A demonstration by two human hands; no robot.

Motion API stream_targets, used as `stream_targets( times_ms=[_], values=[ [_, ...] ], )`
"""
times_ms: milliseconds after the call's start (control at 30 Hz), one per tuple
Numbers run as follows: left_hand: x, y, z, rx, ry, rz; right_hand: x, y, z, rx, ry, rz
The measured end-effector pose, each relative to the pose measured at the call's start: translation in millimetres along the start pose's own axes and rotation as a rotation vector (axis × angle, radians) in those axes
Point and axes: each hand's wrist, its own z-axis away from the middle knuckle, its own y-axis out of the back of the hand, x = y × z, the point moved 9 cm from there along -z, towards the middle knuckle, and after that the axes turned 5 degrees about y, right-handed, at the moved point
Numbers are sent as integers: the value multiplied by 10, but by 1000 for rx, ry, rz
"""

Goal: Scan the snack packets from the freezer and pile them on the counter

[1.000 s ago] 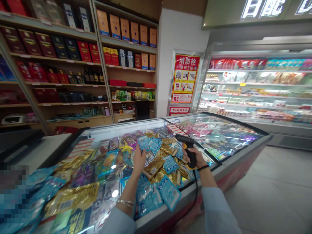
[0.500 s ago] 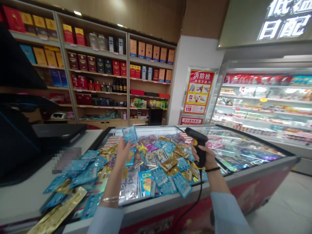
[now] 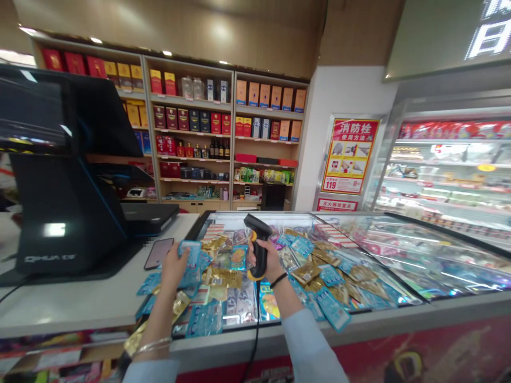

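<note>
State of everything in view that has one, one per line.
left hand, closed on a blue packet
blue packet, held
right hand, wrapped round the scanner
scanner, held up, handle down
cord, hanging from the scanner
phone, lying on the counter
terminal, standing
freezer glass, looks closed
loose packets, heaped
chiller, lit

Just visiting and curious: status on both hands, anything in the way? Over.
Left hand holding blue packet. Right hand gripping corded barcode scanner. Loose packets crowding glass-topped chest freezer.
</note>
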Motion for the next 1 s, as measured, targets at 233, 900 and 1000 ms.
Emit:
stream_targets(
  times_ms=[233,900,1000],
  values=[
    [218,-123,310,54,-175,-485,1096,196,-39,129,-250,51],
    [89,-458,461,54,-256,-550,1430,599,135,263,-312,-64],
    [178,-359,480,145,-303,-499,1398,596,129,252,-277,-86]
  ],
)
